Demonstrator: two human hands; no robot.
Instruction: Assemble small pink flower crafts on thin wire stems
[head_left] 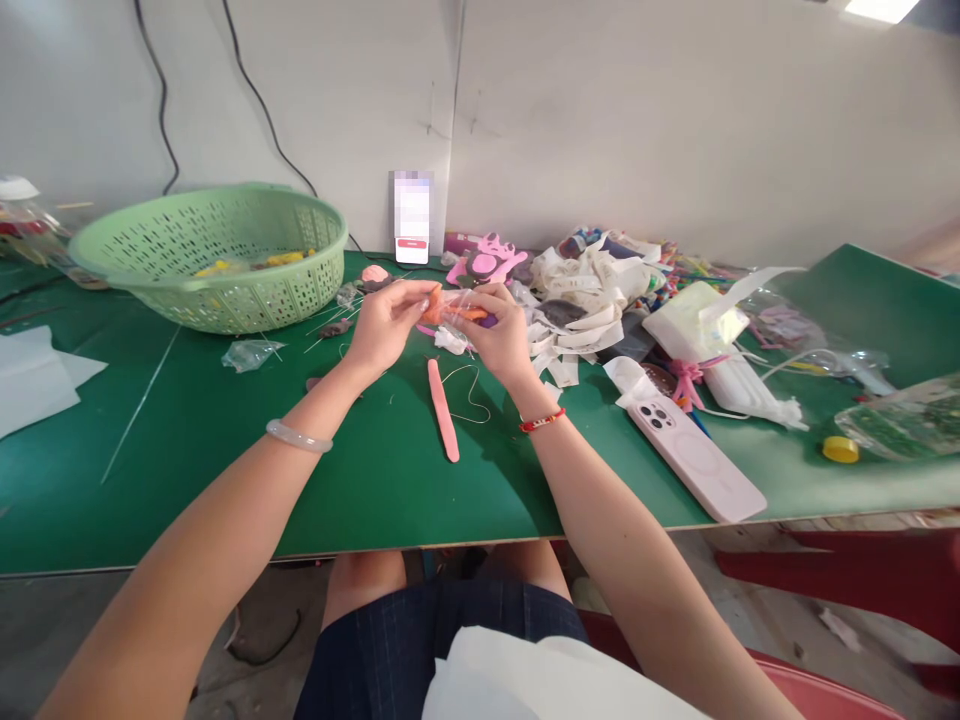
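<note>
Left hand [386, 325] and right hand [499, 335] hold a wrapped orange piece [454, 310]

From the left hand [386, 325] and right hand [499, 335], a hand could pass toward 6 o'clock over the green tabletop [390, 500], though a pink foam strip [442, 410] and a thin wire [469, 395] lie in that path. Toward 8 o'clock, the way runs past a long thin stick [139, 400]. A green plastic basket [217, 260] blocks 10 o'clock. A heap of white ribbon [585, 300] stands at 2 o'clock, a white packet [697, 345] at 3, and a pink phone [697, 460] at 4.
</note>
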